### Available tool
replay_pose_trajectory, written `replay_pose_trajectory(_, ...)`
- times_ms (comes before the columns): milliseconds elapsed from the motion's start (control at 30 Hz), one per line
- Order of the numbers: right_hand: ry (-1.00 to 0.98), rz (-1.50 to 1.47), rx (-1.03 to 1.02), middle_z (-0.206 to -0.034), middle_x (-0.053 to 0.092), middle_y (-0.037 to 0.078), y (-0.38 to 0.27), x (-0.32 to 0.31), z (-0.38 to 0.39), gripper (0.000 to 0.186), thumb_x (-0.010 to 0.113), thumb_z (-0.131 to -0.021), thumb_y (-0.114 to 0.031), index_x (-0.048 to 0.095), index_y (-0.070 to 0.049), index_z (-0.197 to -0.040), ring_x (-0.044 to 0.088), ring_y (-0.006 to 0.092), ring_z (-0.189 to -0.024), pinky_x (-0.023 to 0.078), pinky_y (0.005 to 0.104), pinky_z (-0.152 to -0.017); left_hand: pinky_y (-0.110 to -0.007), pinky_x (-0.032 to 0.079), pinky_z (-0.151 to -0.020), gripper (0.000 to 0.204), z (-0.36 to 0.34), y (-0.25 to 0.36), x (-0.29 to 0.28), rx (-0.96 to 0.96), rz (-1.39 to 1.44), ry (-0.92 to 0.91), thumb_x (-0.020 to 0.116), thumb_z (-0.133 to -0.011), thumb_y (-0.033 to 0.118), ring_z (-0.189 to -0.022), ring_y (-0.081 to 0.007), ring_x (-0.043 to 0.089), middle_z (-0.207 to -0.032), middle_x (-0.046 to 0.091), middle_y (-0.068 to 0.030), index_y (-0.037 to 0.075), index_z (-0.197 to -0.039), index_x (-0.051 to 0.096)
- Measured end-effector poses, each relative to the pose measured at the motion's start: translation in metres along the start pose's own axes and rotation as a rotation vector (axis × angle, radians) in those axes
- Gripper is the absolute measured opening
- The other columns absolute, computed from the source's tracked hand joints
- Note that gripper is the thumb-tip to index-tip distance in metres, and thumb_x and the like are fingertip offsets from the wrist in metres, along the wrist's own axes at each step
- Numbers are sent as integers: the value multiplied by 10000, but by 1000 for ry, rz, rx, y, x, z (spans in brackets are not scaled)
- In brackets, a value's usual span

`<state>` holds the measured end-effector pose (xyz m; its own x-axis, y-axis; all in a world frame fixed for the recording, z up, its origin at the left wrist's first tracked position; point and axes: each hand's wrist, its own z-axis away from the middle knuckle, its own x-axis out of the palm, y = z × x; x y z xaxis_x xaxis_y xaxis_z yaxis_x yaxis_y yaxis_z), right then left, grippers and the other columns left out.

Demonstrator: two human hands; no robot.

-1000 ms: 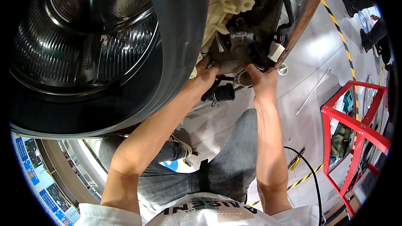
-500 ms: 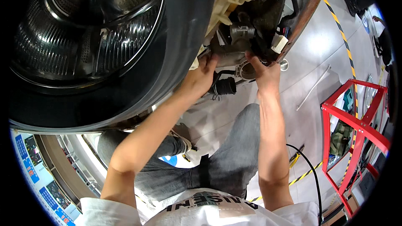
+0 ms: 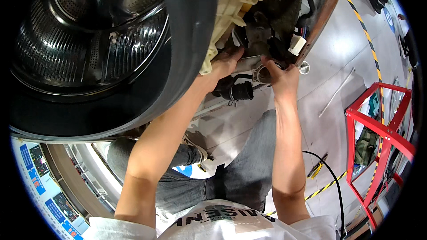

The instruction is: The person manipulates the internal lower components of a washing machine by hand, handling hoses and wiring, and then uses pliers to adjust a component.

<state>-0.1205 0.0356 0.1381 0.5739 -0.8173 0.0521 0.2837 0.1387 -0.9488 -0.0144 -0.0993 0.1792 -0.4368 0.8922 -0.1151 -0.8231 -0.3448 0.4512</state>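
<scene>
Right of the ribbed steel drum [image 3: 91,58], the right hand [image 3: 285,80] grasps a round-mouthed housing [image 3: 256,75]; the left hand's [image 3: 226,65] grip is unclear.

Pale grey tiled floor [image 3: 327,138] spreads to the left of the red metal frame [image 3: 372,127], with a bright patch of reflected light [image 3: 340,46] beyond it. Yellow-and-black striped tape [image 3: 367,37] passes behind that frame, another striped strip [image 3: 327,188] lies just left of its foot, and blue-and-white printed panels [image 3: 40,186] stand far to its left.

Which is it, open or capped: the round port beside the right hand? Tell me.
Open: the round port shows a dark, recessed inside, and no cap covers it.
</scene>
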Motion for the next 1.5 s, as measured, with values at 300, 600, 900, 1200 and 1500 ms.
replay_pose_trajectory(300, 49, -12, 10, -835, 686, 69, 3, -2, 0, 255, 702, -745, -91, 659, 104, -904, 585, 110, -772, 466, 268, -716, -330, 253, -1092, 613, -17, -25, 6, 334, -95, 149, 387, -979, 449, -1383, -269, 302, -1510, 331, -112, 98, -1474, 300)
replay_pose_trajectory(600, 78, 67, 31, -914, 679, 39, -3, 5, 0, 261, 694, -793, -90, 669, 71, -997, 587, 101, -785, 459, 243, -744, -410, 395, -955, 636, -2, -39, 1, 228, 11, 168, 403, -944, 505, -1096, -341, 553, -1233, 557, -231, -52, -1236, 505)
replay_pose_trajectory(900, 70, -67, -92, -953, 677, 44, -2, 6, 1, 303, 710, -796, -90, 656, 66, -1050, 594, 110, -812, 458, 242, -781, -407, 214, -1088, 655, -40, -34, 6, 132, 427, 286, 447, -895, 545, -1244, -259, 422, -1242, 582, -124, 97, -1370, 487)
replay_pose_trajectory(1200, 31, 13, 13, -945, 675, 53, -3, -2, 2, 279, 723, -792, -86, 656, 73, -1012, 585, 106, -806, 460, 247, -744, -310, 503, -825, 328, -27, 0, 19, 107, 590, 44, 559, -925, 276, -956, -192, 631, -1112, 651, -115, 34, -1138, 618)
replay_pose_trajectory(1500, 78, 125, -33, -922, 671, 63, 1, 7, 5, 286, 726, -799, -112, 647, 93, -981, 575, 109, -802, 462, 255, -742, -371, 521, -743, 313, -76, -20, 21, 66, 525, 452, 568, -919, 236, -860, -230, 639, -1038, 658, -111, 29, -1150, 605)
